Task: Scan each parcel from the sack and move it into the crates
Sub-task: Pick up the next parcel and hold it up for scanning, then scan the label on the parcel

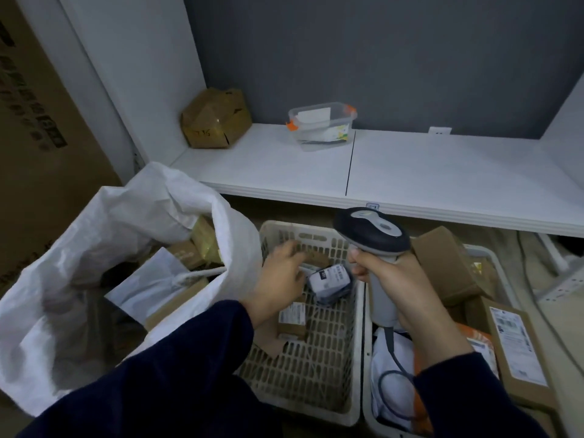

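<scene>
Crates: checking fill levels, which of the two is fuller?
The right crate, heaped with boxes and bags; the left crate holds few small parcels on a mostly bare slotted floor.

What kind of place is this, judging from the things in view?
Probably a parcel sorting room or small depot: a white woven sack of cardboard boxes, two pale slotted plastic crates holding labelled parcels, and a grey handheld barcode scanner.

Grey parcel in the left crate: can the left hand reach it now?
Probably yes: the left hand hangs open right beside the grey parcel, nothing covers it; the right hand holds the scanner.
</scene>
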